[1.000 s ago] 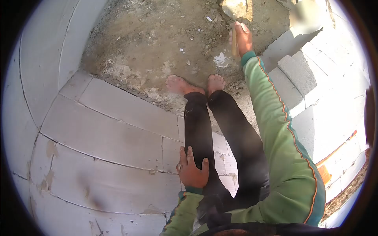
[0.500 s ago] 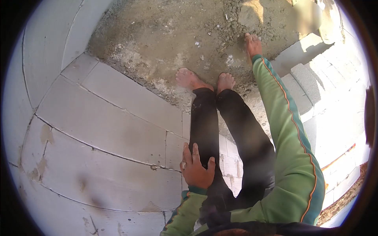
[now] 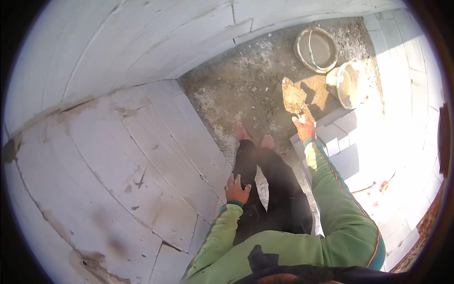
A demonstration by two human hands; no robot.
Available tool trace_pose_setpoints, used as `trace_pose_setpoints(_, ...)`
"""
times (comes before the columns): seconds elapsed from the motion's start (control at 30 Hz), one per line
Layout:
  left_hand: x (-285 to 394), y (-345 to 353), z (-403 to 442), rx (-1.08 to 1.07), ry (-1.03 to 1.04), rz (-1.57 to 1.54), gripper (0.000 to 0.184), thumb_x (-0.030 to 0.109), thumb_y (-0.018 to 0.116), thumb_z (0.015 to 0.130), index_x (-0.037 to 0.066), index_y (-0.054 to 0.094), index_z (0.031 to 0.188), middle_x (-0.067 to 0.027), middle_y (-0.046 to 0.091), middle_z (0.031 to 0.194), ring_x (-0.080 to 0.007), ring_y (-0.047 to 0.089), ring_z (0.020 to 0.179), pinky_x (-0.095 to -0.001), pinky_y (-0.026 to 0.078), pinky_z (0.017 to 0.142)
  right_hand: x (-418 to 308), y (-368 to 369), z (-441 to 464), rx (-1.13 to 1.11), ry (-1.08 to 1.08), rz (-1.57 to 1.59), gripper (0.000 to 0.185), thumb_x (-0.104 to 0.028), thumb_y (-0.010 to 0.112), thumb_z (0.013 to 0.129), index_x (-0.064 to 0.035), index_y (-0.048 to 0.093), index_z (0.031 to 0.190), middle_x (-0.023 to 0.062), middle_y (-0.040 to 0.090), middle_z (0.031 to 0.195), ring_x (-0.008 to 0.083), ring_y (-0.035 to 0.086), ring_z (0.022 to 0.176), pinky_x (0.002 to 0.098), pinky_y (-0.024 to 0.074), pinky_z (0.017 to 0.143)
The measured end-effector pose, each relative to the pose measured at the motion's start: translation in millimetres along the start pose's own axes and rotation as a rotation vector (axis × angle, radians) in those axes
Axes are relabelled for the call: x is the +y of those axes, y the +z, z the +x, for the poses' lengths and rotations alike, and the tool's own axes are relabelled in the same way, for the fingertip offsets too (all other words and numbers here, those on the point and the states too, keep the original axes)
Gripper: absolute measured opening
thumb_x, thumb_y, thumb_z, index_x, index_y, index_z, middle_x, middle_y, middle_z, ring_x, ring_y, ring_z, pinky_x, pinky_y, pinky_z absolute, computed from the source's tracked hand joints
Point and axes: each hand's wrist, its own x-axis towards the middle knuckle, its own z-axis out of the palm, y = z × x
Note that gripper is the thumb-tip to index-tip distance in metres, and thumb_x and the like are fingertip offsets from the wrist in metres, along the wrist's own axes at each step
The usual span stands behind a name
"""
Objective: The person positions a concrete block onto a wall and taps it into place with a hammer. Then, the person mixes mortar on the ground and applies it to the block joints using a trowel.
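Note:
My left hand (image 3: 237, 190) rests on the left leg of my dark trousers (image 3: 247, 165), fingers apart and holding nothing. My right hand (image 3: 305, 127) reaches forward over the ground with its fingers apart, the tips in bright sun; I see nothing held in it. Just past its fingertips lies a sunlit tan patch of ground (image 3: 294, 97) with a dark shadow beside it. Farther on, a round tub (image 3: 326, 67) stands near the wall, a thin light strip across its mouth. A pale bucket (image 3: 334, 80) sits closer, tilted, with light-coloured residue on it.
Pale block walls rise at the left (image 3: 109, 156) and far side (image 3: 156, 42). Beside my right forearm are stacked blocks (image 3: 344, 161), strongly sunlit. A small red item (image 3: 384, 186) lies on the right. My bare feet (image 3: 242, 131) stand on rough ground.
The view has tilted up and shifted, bringing the tub, bucket and far wall into sight. My right hand still reaches forward, its fingertips now in sunlight. My left hand stays on my leg.

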Motion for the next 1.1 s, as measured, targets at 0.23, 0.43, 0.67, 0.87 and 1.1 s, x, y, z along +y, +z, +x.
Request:
trace_pose_setpoints(0.23,41.4,-122.0,-58.3,0.189,0.062,-0.265,0.075,0.049,0.064,0.094,0.009,0.045,0.155,-0.0175,0.039,0.163,-0.0358,0.037,0.15,-0.0555,0.028,0.122,-201.8,-241.6,-62.7,-0.376,-0.436,-0.387,0.054,-0.039,0.081,0.081,0.0012,0.068,0.115,0.0289,0.071,0.109,0.0435,0.068,0.104,0.0473,0.0522,0.091)
trace_pose_setpoints(0.43,41.1,-183.7,-56.0,0.321,0.182,-0.406,0.075,0.048,0.064,0.095,0.007,0.044,0.155,-0.0199,0.039,0.163,-0.0356,0.034,0.152,-0.0559,0.026,0.124,-497.5,-370.6,-153.7,-0.582,-0.96,-0.56,0.043,-0.041,0.076,0.087,-0.0021,0.069,0.104,0.0199,0.067,0.078,0.0402,0.063,0.074,0.0461,0.0498,0.072)
trace_pose_setpoints(0.67,76.4,-317.8,-83.8,0.534,0.25,-0.357,0.076,0.042,0.069,0.093,0.004,0.043,0.155,-0.0218,0.033,0.165,-0.0408,0.033,0.151,-0.0582,0.029,0.121,-804.9,-458.3,-281.6,-0.356,-1.442,-0.641,0.036,-0.035,0.07,0.091,-0.0012,0.066,0.103,0.0076,0.05,0.065,0.0205,0.053,0.063,0.0389,0.0435,0.062)
trace_pose_setpoints(0.87,89.3,-433.0,-109.4,1.015,0.44,-0.224,0.075,0.028,0.076,0.089,0.002,0.044,0.152,-0.0271,0.029,0.163,-0.0427,0.036,0.149,-0.0589,0.032,0.118,-993.8,-455.5,-323.3,0.223,-1.987,-0.664,0.045,-0.033,0.072,0.09,-0.0006,0.065,0.121,0.0109,0.067,0.085,0.0268,0.065,0.078,0.0425,0.0519,0.076)
trace_pose_setpoints(1.1,114.5,-573.2,-125.8,1.463,0.436,-0.085,0.075,0.024,0.071,0.089,0.001,0.041,0.154,-0.024,0.027,0.165,-0.0426,0.029,0.152,-0.055,0.027,0.122,-1070.4,-383.9,-403.7,0.753,-2.318,-1.235,0.019,-0.02,0.07,0.076,-0.0054,0.06,0.083,0.0167,0.062,0.073,0.0399,0.066,0.079,0.0513,0.0525,0.071)
